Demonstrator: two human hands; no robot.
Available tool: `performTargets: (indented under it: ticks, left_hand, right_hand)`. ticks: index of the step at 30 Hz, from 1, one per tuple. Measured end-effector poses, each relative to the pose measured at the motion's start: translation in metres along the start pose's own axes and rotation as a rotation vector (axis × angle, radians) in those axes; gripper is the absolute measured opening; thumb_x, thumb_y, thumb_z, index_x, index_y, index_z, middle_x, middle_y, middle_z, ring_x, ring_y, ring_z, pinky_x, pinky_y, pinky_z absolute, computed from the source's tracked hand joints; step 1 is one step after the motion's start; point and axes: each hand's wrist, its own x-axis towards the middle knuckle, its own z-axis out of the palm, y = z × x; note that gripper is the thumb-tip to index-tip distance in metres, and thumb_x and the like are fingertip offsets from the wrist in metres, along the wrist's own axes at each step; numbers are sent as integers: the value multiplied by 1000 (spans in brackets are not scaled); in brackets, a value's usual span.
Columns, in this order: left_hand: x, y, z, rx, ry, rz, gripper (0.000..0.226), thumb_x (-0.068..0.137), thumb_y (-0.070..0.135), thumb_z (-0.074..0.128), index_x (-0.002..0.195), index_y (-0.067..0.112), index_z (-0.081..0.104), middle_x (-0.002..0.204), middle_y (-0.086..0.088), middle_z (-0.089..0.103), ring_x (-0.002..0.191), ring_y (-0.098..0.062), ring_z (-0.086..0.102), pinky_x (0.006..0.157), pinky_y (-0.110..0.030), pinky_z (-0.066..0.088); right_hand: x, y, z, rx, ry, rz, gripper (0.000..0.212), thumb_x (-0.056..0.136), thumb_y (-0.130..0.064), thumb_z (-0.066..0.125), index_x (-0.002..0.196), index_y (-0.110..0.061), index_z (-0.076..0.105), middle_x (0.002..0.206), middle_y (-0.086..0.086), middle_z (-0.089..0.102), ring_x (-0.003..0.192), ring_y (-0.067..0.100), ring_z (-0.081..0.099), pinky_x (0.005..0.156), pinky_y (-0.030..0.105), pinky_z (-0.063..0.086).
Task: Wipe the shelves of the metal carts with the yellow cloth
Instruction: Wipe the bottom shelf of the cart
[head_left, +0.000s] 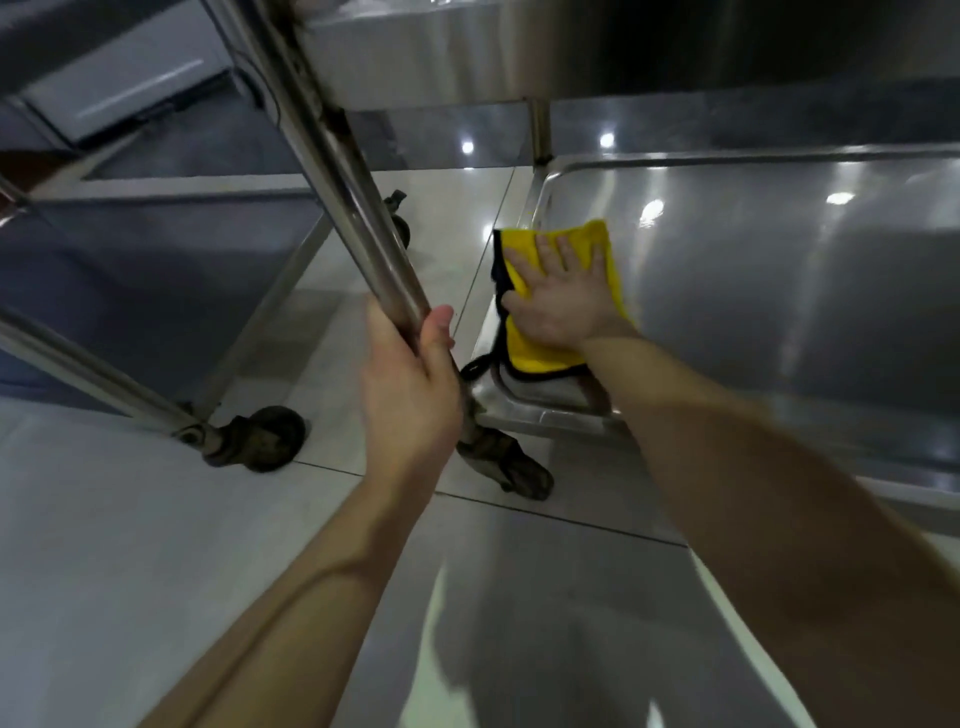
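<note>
Yellow cloth (535, 351) on steel shelf (779, 291)

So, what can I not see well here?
Head view only.
Lower shelf: right part cut off by the frame edge; a patch hidden under the yellow cloth and right hand.
Upper shelf: top side hidden, seen from below.
Left hand: fingertips hidden behind the cart post.

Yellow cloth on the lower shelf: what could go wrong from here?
1. The cart stands on casters; a hard wipe could roll it if the left hand slackens on the upright post.
2. The yellow cloth lies at the lower shelf corner, its black trim loop hanging over the rim; it may snag or slip off under the flat right hand.
</note>
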Motion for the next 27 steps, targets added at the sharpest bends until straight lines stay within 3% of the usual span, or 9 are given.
performTargets:
  ticks: [7, 13, 16, 18, 20, 21, 23, 25, 27]
  left_hand:
    - [0, 6, 4, 31, 5, -28, 27, 114, 31, 53, 129, 9, 53, 100, 5, 73, 78, 15, 66, 63, -2, 43]
    - [-1, 19, 3, 89, 8, -109, 21, 114, 33, 53, 123, 15, 54, 99, 3, 69, 81, -1, 63, 67, -26, 48]
    - [2, 25, 6, 165, 68, -224, 42, 111, 39, 57, 140, 8, 53, 130, -11, 68, 113, -24, 68, 96, -32, 49]
    - [-6, 29, 8, 176, 123, -363, 61, 106, 50, 61, 149, 9, 45, 146, -15, 60, 133, -35, 62, 114, -49, 49]
    - [-37, 43, 20, 239, 168, -277, 54, 101, 46, 65, 135, 7, 48, 133, -17, 63, 120, -38, 66, 104, -55, 55]
    - [-58, 51, 34, 275, 132, -103, 42, 98, 36, 68, 123, 7, 52, 120, -15, 64, 110, -35, 65, 98, -49, 55]
    - [-102, 72, 75, 346, -186, 222, 34, 90, 21, 80, 113, 11, 58, 109, -5, 59, 101, -27, 59, 86, -35, 45]
    - [-126, 94, 127, 461, -635, 326, 66, 78, 31, 94, 131, 13, 58, 123, -5, 58, 115, -28, 58, 92, -36, 46]
    - [-130, 117, 171, 592, -907, 298, 104, 68, 45, 100, 150, 13, 47, 144, -9, 52, 135, -31, 51, 106, -37, 45]
  right_hand:
    - [-103, -27, 18, 37, 4, -124, 76, 100, -66, 21, 170, -42, 3, 179, -2, -6, 165, 24, -9, 128, 62, -8]
    - [-175, 82, -5, 49, -18, -24, 71, 101, -59, 27, 169, -43, 13, 179, -11, -1, 165, 15, -4, 131, 54, -5]
    - [-221, 181, -24, 16, -25, 133, 74, 99, -61, 23, 169, -46, 4, 178, -13, -6, 164, 12, -9, 132, 53, -6]
    - [-251, 238, -33, -4, -28, 224, 79, 92, -68, 14, 168, -49, -2, 178, -13, -10, 164, 12, -10, 132, 52, -5]
    - [-269, 271, -37, -20, -38, 263, 84, 87, -72, 8, 167, -49, -5, 178, -12, -11, 164, 14, -10, 132, 53, -5]
    - [-272, 277, -38, -26, -43, 263, 85, 87, -73, 7, 167, -48, -6, 178, -11, -12, 164, 15, -10, 132, 53, -5]
    - [-270, 277, -38, -29, -39, 253, 86, 87, -73, 7, 168, -46, -5, 178, -9, -12, 165, 17, -10, 131, 55, -5]
    - [-267, 273, -37, -21, -30, 240, 86, 89, -73, 10, 169, -44, -4, 178, -8, -11, 165, 18, -10, 130, 57, -6]
    - [-267, 272, -36, -13, -27, 230, 86, 89, -72, 13, 169, -43, -3, 178, -6, -13, 165, 19, -12, 130, 59, -8]
